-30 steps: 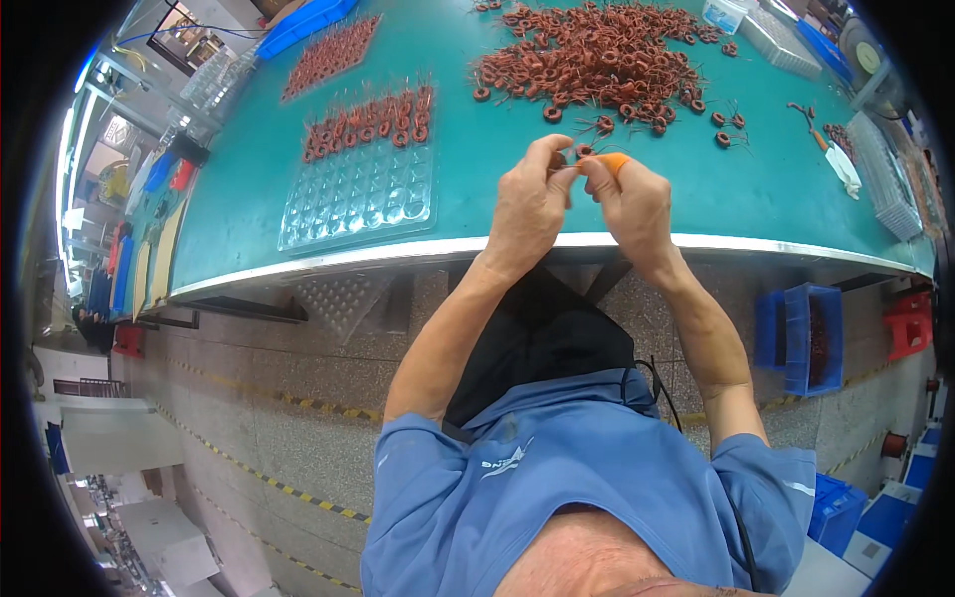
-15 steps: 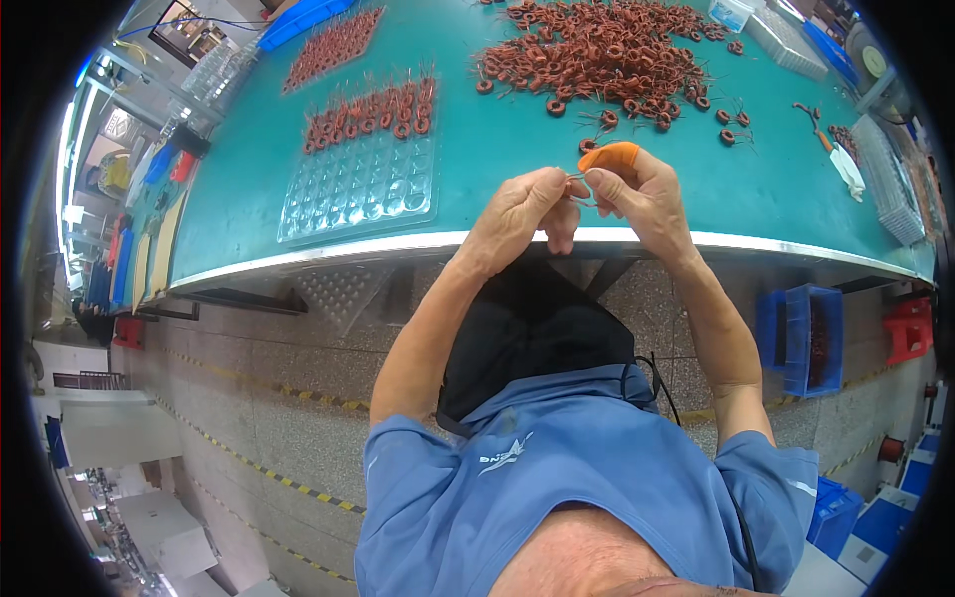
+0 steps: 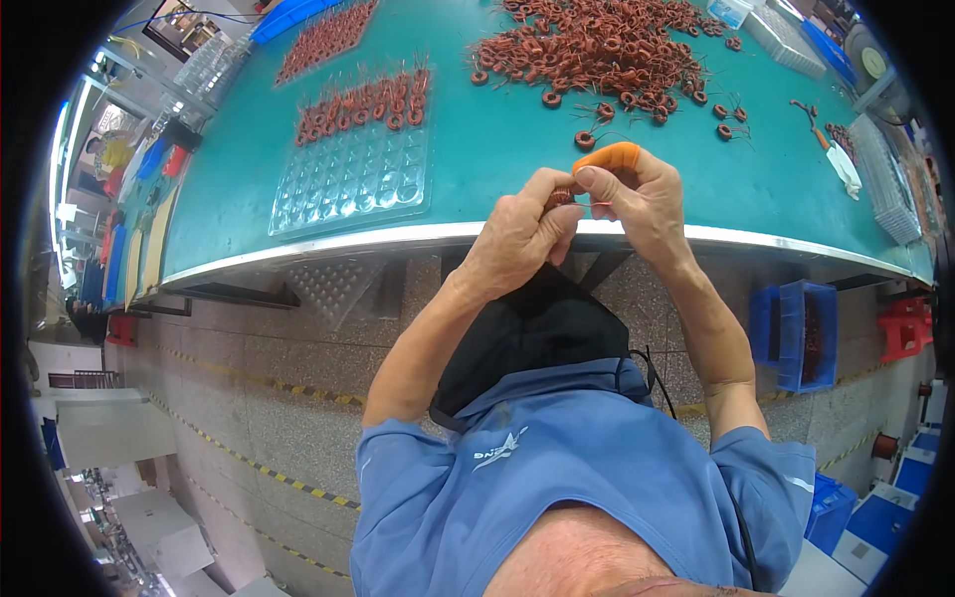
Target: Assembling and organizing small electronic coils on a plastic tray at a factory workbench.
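Between the thumb and fingers of my left hand (image 3: pixel 519 237) a copper-wound ring coil (image 3: pixel 563 197) is pinched, mostly covered by the fingers. My right hand (image 3: pixel 649 207) is closed beside it, thumb against index finger, on a thin wire lead (image 3: pixel 600 205) of the coil. An orange finger cover (image 3: pixel 609 156) wraps that index finger. Both hands hover over the table's front edge. Ahead of them lies a loose ring coil (image 3: pixel 585 140). To the left, a clear plastic tray (image 3: pixel 350 184) holds upright coils in its far rows, their leads pointing up.
A large heap of ring coils (image 3: pixel 607 50) covers the back middle of the green table (image 3: pixel 477 149). Another filled tray (image 3: pixel 326 42) lies far left. On the right are an orange-handled tool (image 3: pixel 821 137) and stacked clear trays (image 3: pixel 881 179). A blue crate (image 3: pixel 808 336) stands below the table.
My left hand has turned, bringing the coil's windings into sight between its fingers. The right hand stays close by, its fingers now on a reddish lead. The whole view has shifted slightly.
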### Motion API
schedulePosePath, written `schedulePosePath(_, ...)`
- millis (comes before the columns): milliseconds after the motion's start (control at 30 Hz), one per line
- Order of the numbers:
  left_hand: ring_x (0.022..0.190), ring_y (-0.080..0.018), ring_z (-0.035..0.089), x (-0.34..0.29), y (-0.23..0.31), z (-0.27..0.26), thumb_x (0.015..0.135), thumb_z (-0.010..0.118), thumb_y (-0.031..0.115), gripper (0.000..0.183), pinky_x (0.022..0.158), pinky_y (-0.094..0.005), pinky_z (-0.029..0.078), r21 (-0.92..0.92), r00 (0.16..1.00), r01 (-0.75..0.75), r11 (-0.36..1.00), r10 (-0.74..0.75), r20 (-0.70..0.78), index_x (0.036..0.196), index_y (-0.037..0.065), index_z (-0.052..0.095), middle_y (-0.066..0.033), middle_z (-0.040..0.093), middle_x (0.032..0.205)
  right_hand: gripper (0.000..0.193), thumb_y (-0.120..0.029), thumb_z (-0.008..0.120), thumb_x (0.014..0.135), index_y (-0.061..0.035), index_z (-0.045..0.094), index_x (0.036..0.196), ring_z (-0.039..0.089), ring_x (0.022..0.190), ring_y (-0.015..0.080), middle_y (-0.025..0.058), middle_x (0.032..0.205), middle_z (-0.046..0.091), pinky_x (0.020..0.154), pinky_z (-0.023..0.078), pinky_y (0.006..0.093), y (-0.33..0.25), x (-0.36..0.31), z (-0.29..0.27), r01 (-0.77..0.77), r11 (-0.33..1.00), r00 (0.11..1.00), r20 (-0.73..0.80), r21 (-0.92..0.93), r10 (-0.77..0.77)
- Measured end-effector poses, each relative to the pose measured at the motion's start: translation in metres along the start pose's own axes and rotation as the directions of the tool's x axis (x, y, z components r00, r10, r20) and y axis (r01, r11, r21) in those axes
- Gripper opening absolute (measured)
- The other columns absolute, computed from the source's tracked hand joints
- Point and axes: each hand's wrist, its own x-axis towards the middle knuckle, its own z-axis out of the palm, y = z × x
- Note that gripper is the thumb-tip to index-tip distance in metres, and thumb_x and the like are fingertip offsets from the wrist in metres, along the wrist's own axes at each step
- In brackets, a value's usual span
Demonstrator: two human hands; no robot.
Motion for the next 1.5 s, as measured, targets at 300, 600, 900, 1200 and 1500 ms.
schedulePosePath(300, 0.045, -0.0091, 0.044, -0.002, -0.001, 0.011, 0.1, 0.048, 0.016, 0.017, 0.043, -0.0225, 0.036, -0.549, 0.989, 0.106, 0.829, -0.147, -0.032, 0.105, 0.001, 0.052, -0.0014, 0.045, 0.061, 0.024, -0.016, 0.064, 0.092, 0.002, 0.066, 0.107, 0.051, 0.07, 0.0073, 0.0021, 0.079, 0.06, 0.063, 0.042, 0.0207, 0.018, 0.0, -0.001, 0.015, 0.98, 0.998, 0.059, 0.197, -0.027)
schedulePosePath(600, 0.04, -0.0106, 0.035, -0.014, -0.009, 0.017, 0.1, 0.047, 0.02, 0.016, 0.037, -0.0243, 0.034, -0.749, 0.976, 0.189, 0.635, -0.208, 0.069, 0.102, 0.004, 0.051, -0.001, 0.036, 0.056, 0.03, -0.013, 0.059, 0.088, -0.0004, 0.06, 0.115, 0.045, 0.061, 0.0053, 0.0005, 0.08, 0.056, 0.053, 0.035, 0.0189, 0.036, -0.011, 0.009, 0.187, 0.963, 0.977, -0.141, 0.194, -0.161)
schedulePosePath(900, 0.046, -0.0073, 0.038, -0.018, -0.007, 0.024, 0.102, 0.046, 0.021, 0.017, 0.04, -0.0234, 0.036, -0.619, 0.989, 0.038, 0.784, -0.118, -0.088, 0.097, 0.005, 0.045, 0.0009, 0.039, 0.059, 0.03, -0.027, 0.056, 0.098, 0.0009, 0.065, 0.093, 0.041, 0.055, 0.0039, -0.0026, 0.063, 0.051, 0.048, 0.029, 0.0191, 0.041, -0.023, 0.011, 0.098, 0.988, 0.982, -0.175, 0.116, -0.076)
schedulePosePath(1200, 0.044, -0.0082, 0.036, -0.01, 0.0, 0.024, 0.1, 0.048, 0.021, 0.016, 0.038, -0.0239, 0.034, -0.71, 0.975, 0.218, 0.669, -0.171, 0.138, 0.098, 0.006, 0.047, -0.0005, 0.038, 0.059, 0.019, -0.01, 0.055, 0.094, 0.0047, 0.067, 0.098, 0.048, 0.066, 0.0072, 0.0014, 0.075, 0.056, 0.06, 0.038, 0.0213, 0.036, -0.025, -0.003, 0.183, 0.98, 0.952, -0.261, 0.078, -0.157)
schedulePosePath(1500, 0.066, -0.017, 0.065, 0.007, -0.022, 0.004, 0.098, 0.053, 0.017, 0.021, 0.056, -0.0254, 0.052, -0.377, 0.969, 0.159, 0.912, -0.218, -0.12, 0.107, -0.002, 0.057, -0.0101, 0.063, 0.08, 0.028, -0.022, 0.059, 0.096, 0.0016, 0.064, 0.11, 0.051, 0.066, 0.0063, 0.0003, 0.074, 0.057, 0.06, 0.041, 0.0193, 0.035, -0.002, 0.005, 0.041, 0.997, 0.958, -0.284, 0.059, -0.023)
